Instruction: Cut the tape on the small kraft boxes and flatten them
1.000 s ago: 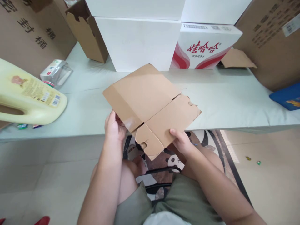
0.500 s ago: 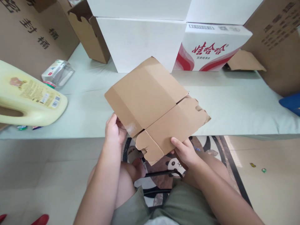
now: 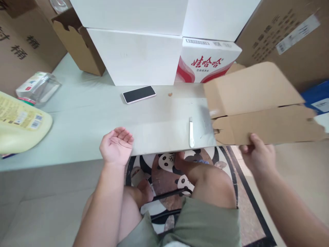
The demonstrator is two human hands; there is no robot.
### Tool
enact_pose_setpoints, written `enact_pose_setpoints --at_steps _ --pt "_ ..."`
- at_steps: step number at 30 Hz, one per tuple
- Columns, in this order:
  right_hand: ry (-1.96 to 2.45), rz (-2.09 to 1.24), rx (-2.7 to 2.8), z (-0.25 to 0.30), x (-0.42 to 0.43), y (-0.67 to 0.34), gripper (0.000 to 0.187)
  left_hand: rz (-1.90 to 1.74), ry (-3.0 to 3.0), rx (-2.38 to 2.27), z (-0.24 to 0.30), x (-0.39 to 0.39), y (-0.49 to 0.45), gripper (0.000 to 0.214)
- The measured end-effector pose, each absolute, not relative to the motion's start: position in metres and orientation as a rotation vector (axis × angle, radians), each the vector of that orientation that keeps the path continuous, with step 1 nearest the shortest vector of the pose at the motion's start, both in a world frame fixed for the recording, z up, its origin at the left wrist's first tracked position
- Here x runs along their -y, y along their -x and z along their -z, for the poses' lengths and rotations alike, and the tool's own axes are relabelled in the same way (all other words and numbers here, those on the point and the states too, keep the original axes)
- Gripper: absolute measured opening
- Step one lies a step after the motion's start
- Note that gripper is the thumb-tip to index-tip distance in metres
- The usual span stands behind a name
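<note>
My right hand [image 3: 259, 154] pinches the near edge of an unfolded cardboard box [image 3: 254, 92], thumb on top and fingers beneath. The brown sheet is held out at the right, over the table's edge, its flaps and creases showing. My left hand [image 3: 117, 145] is palm up at the table's front edge, fingers loosely spread, holding nothing. Between the hands, a white utility knife [image 3: 191, 133] lies on the table with its tip pointing away from me. Farther back rests a phone [image 3: 139, 94] with a dark screen. Beside it is a small brown scrap [image 3: 170, 94].
White cartons [image 3: 136, 56] stand stacked at the back, one with red print [image 3: 207, 63]. An open brown box [image 3: 79, 51], a clear plastic bottle [image 3: 38, 87] and a yellow jug [image 3: 23, 123] are at left. A blue item [image 3: 317, 97] and a big carton [image 3: 288, 37] are at right.
My right hand has carried the cardboard to the right, uncovering the phone and utility knife. My left hand has let go of it and turned palm up. The view has shifted right.
</note>
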State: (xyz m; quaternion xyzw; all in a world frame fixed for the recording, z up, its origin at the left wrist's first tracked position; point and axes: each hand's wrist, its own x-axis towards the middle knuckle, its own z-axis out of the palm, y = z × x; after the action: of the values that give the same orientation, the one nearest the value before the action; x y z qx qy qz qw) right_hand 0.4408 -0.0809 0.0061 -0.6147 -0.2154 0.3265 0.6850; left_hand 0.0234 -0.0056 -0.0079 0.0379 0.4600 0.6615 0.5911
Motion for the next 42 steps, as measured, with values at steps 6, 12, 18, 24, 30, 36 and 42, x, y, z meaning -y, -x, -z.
enact_pose_setpoints --at_steps 6,12,18,24,30,36,42 --pt "1.541 -0.429 0.571 -0.057 0.005 -0.526 0.029 -1.542 -0.187 -0.994 0.016 0.001 -0.014 0.022" --pt "1.715 -0.519 0.843 -0.049 -0.067 -0.530 0.015 -1.563 -0.145 -0.987 0.014 -0.006 -0.022 0.019" --pt "1.888 -0.413 1.378 0.055 -0.018 -0.461 0.023 -1.566 -0.182 -0.945 0.012 -0.003 -0.017 0.017" --pt "1.939 -0.207 1.671 0.080 -0.007 -0.456 0.026 -1.517 -0.310 -0.859 0.001 0.004 -0.014 0.017" --pt "1.928 -0.066 1.734 0.087 -0.010 -0.466 0.025 -1.529 -0.398 -0.808 -0.027 -0.003 -0.020 0.020" --pt "1.951 0.017 1.781 0.093 -0.012 -0.470 0.026 -1.554 -0.304 -0.757 -0.018 0.003 -0.010 0.024" --pt "2.046 0.057 1.751 0.085 -0.009 -0.466 0.027 -1.484 -0.272 -0.663 -0.003 -0.005 -0.004 0.033"
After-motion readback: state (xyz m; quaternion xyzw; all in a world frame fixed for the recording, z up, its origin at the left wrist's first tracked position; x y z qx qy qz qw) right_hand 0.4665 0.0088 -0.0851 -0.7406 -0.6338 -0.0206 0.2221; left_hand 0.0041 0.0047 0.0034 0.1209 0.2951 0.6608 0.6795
